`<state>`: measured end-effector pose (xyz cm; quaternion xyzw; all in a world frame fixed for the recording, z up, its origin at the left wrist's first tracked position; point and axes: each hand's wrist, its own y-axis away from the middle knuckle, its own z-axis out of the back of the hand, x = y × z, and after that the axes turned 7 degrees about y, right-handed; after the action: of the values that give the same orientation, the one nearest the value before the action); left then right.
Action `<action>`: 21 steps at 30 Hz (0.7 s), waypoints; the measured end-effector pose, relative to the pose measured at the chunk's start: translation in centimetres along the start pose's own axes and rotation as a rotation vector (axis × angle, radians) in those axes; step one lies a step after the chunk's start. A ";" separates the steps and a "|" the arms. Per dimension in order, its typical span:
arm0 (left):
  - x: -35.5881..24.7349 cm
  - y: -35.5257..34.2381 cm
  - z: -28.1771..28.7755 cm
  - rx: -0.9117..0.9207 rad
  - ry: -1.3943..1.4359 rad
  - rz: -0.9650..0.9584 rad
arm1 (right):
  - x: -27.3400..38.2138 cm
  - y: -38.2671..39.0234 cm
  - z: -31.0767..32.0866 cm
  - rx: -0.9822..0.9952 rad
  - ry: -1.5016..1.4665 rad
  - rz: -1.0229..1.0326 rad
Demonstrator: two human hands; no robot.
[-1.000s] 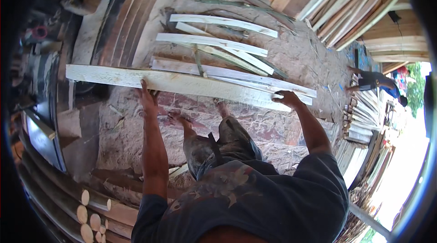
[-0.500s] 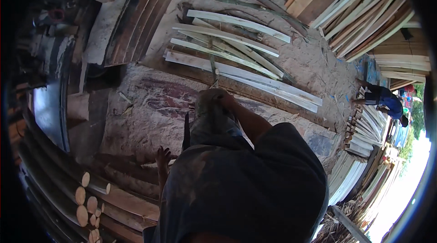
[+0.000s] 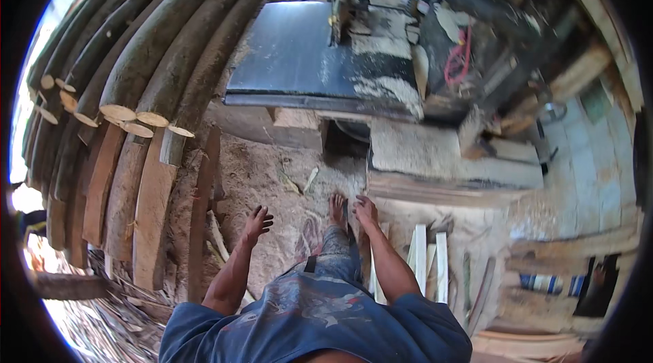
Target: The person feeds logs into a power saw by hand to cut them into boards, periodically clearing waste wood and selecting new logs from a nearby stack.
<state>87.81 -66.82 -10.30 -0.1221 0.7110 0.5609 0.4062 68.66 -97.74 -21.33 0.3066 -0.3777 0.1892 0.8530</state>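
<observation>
My left hand hangs beside my left thigh with its fingers spread and nothing in it. My right hand is just right of my bare foot, its fingers loosely apart and empty. Ahead is a sawing machine with a dark flat metal table dusted with sawdust and an upright part at its back. A sawdust-covered timber block lies below the machine's right side. Pale sawn strips lie on the floor beyond my right arm.
Round logs are piled along the left, above rough planks. A pink cord hangs on the machine. Rough boards are at the lower right. The sawdust-covered floor lies between the log pile and the block.
I have let go of the long pale board and turned from the laid-out strips toward the machine and log pile. Both hands now hang apart at my sides.
</observation>
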 end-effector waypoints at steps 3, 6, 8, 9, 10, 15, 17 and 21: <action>-7.1 -4.2 -5.5 0.023 0.008 -0.012 | 11.2 -10.9 2.1 -0.121 -0.047 0.281; -14.4 -7.6 -8.8 0.012 -0.061 -0.223 | 26.0 -15.3 4.5 0.016 -0.019 0.225; -19.1 -9.9 -11.9 0.037 -0.075 -0.292 | 30.8 -18.8 6.0 -0.023 0.196 0.137; -21.4 -10.8 -13.3 0.024 -0.088 -0.323 | 31.5 -20.5 6.2 -0.015 0.216 0.151; -23.1 -11.5 -14.4 0.006 -0.101 -0.359 | 32.4 -22.1 6.4 -0.026 0.248 0.190; -26.5 -15.3 -17.5 0.082 -0.011 -0.366 | 34.3 -28.3 6.2 -0.076 0.350 0.311; -27.8 -15.2 -18.3 0.100 -0.023 -0.390 | 35.6 -29.5 5.5 -0.051 0.394 0.276; -30.8 -17.2 -20.7 0.101 0.005 -0.490 | 39.8 -29.2 5.7 -0.040 0.352 0.270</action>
<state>109.21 -99.94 0.49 -0.2719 0.6882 0.4090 0.5340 107.44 -119.53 0.80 0.1986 -0.2643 0.3448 0.8785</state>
